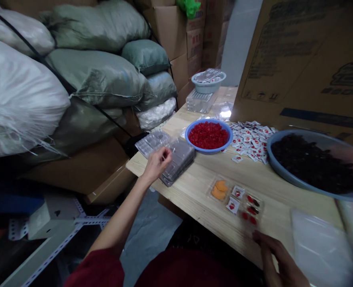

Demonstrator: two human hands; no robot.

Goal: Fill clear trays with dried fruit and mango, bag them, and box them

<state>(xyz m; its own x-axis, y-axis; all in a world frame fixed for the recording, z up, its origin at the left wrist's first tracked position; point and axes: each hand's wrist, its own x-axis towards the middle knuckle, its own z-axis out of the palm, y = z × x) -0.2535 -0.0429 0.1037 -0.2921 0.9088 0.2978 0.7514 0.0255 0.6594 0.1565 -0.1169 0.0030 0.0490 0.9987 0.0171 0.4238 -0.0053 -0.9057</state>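
Note:
My left hand (159, 162) is closed, thumb and fingers pinched together above a stack of clear plastic trays (176, 161). Whether a thin clear piece is between its fingertips I cannot make out. My right hand (279, 259) is at the table's front edge, thumb and forefinger drawn together; what they pinch, if anything, does not show. Just beyond its fingertips lies a clear compartment tray (235, 201). It holds orange pieces (220, 189) on the left, two small printed sachets (233, 205) in the middle, and red and dark pieces (252, 210) on the right.
A blue bowl of red pieces (208, 135), a heap of sachets (251, 139) and a large basin of dark pieces (310, 163) stand behind. Another person's blurred hand (351, 159) is over the basin. Sacks (99, 75) pile up left; a big carton (308, 67) stands right.

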